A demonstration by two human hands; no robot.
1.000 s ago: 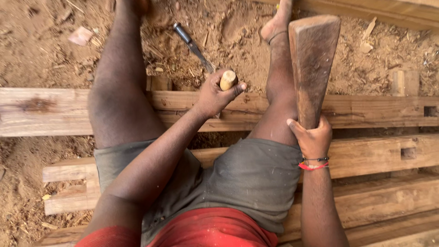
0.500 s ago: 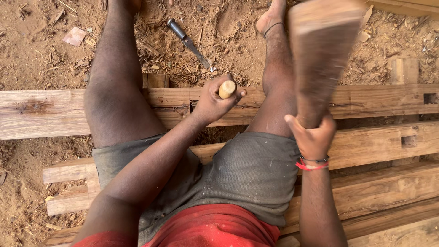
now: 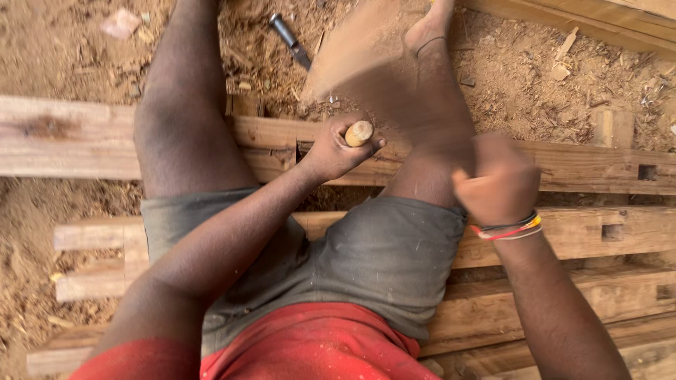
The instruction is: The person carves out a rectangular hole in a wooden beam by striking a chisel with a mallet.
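My left hand (image 3: 336,149) is closed around a chisel with a round wooden handle (image 3: 358,132), held upright on a wooden beam (image 3: 84,137) between my legs. My right hand (image 3: 496,184), with coloured bands at the wrist, grips a heavy wooden mallet (image 3: 377,67) that shows as a motion blur above and left of it, close over the chisel handle. I sit on wooden beams with both legs stretched across them.
A second chisel with a dark handle (image 3: 291,40) lies on the sawdust-covered ground beyond the beam. More beams with square mortise holes (image 3: 611,232) lie to the right. Wood chips and a plank (image 3: 598,17) are at the far right.
The mallet, held upright a second ago, has swung down and to the left toward the chisel handle and is now blurred. My left hand has kept the chisel in place.
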